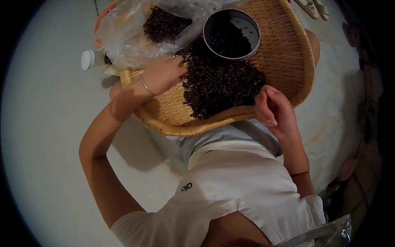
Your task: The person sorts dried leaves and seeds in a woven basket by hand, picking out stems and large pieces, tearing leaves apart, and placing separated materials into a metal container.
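A heap of small dark brown dried bits (222,88) lies in a shallow woven basket (288,49) across my lap. At the heap's left edge is my left hand (166,75), a bangle at its wrist, its fingers bent and pressed together against the bits. My right hand (276,110) is by the basket's front right rim, beside the heap's edge, with its fingers curled in and thumb close to them; anything inside is too small to make out. A round tin (256,46) stands in the basket behind the heap, with darker bits inside.
A clear plastic bag (127,45) holding more dark bits lies over the basket's back left, above an orange rim (98,29). To its left, a container with a white lid (87,60) lies on the pale floor. Slippers (314,9) are at the back right.
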Motion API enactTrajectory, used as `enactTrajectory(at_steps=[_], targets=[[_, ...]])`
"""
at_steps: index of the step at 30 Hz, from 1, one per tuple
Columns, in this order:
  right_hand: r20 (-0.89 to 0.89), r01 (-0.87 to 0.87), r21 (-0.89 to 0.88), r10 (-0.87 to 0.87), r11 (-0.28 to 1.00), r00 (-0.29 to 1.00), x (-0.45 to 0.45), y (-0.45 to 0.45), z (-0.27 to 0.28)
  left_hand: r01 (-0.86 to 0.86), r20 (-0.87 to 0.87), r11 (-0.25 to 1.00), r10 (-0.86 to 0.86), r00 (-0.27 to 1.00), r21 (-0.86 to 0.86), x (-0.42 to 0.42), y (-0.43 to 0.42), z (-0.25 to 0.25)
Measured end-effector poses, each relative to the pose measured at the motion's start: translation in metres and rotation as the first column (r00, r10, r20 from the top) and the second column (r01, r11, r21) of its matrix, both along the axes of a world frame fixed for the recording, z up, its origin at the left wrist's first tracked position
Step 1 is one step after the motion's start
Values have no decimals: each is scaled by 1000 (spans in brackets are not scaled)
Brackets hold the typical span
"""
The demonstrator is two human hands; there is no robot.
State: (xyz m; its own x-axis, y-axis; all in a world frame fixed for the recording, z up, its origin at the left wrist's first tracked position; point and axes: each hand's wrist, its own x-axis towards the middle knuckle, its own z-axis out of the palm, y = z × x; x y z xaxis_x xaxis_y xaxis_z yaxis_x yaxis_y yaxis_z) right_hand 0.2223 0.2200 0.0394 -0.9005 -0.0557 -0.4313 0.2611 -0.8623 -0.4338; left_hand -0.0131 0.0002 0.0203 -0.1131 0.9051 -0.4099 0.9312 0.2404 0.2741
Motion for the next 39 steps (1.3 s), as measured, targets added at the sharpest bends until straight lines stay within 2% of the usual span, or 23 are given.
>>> enactTrajectory(at_steps=[3, 5, 6, 7, 8, 9, 11, 13, 15, 17, 20, 22, 24, 26, 27, 29, 30, 32, 36, 39], targets=[[-16, 10, -11, -10, 1000, 1000, 0, 0, 1, -44, 91, 998, 40, 995, 40, -9, -2, 0], [-20, 9, 0, -9, 1000, 1000, 1, 1, -2, -116, 212, 985, 88, 973, 125, -16, -6, 3], [-23, 9, 11, -8, 1000, 1000, 1, 1, -3, -116, 212, 985, 87, 973, 125, -17, -6, 6], [-24, 9, 12, -9, 1000, 1000, 1, 1, -2, -313, 420, 950, 288, 861, -8, -17, -6, 10], [-20, 6, 6, -6, 1000, 1000, 0, 1, -1, -462, 574, 868, 474, 668, -179, -17, -6, 15], [-17, 3, -1, -3, 1000, 1000, 0, 1, 0, -462, 574, 869, 473, 669, -178, -15, -5, 23], [5, -21, 39, 20, 999, 1000, 1, -2, -1, -592, 712, 681, 660, 241, -431, -12, -2, 38], [25, -44, 75, 42, 996, 999, -1, -4, -3, -603, 745, 682, 634, 205, -414, -12, -3, 42], [30, -137, 50, 135, 989, 990, -6, -10, -3, -614, 778, 682, 605, 167, -398, -11, -3, 45], [17, -140, -3, 140, 990, 990, -14, -19, -9, -606, 811, 680, 577, 97, -412, -9, -4, 48], [1, -138, -122, 139, 983, 990, -30, -39, -11, -598, 850, 702, 523, 62, -388, 0, -3, 56], [-2, -133, -185, 135, 974, 991, -40, -55, -13, -605, 850, 707, 519, 90, -367, 12, 2, 66], [-17, -163, -399, 171, 902, 985, -46, -69, -19, -611, 850, 712, 514, 116, -347, 24, 4, 74], [-48, -181, -412, 177, 893, 983, -48, -75, -20, -511, 862, 797, 470, 191, -321, 32, 2, 78], [-81, -199, -428, 182, 882, 980, -48, -76, -20, -514, 862, 796, 470, 189, -321, 30, -1, 78], [-7, -165, -377, 175, 912, 985, -42, -71, -18, -485, 870, 815, 454, 193, -318, 18, -12, 75], [38, -124, -332, 144, 935, 989, -38, -66, -20, -487, 871, 814, 453, 189, -318, 14, -15, 75], [148, -27, -293, 73, 956, 986, -32, -55, -15, -627, 769, 721, 568, 293, -294, 6, -16, 74], [165, 33, -285, 16, 958, 986, -30, -42, -9, -630, 714, 697, 630, 308, -343, -5, -16, 58], [182, 48, -310, 9, 950, 983, -34, -41, -5, -605, 752, 700, 615, 237, -381, -10, -14, 43]])
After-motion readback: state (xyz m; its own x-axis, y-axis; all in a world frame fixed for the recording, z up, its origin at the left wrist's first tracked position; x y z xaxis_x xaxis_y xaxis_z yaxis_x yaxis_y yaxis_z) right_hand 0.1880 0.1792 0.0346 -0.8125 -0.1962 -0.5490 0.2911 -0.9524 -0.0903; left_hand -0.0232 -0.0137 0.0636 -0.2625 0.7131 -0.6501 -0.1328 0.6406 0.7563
